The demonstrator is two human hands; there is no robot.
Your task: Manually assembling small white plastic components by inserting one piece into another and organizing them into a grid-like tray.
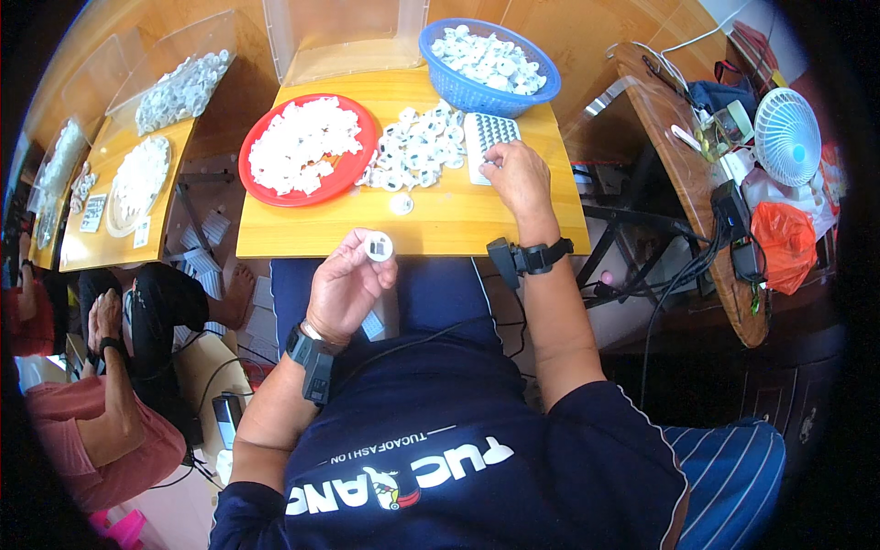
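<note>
A small round white disc with a dark patch on its face was pinched in the left hand, near the table. Ahead of that grip, a loose disc lay before a heap of discs, a red plate left of them. The right hand was at a white tray, its hold impossible to tell; beyond it stood a blue basket.

White txt + logo on navy tee.
</note>
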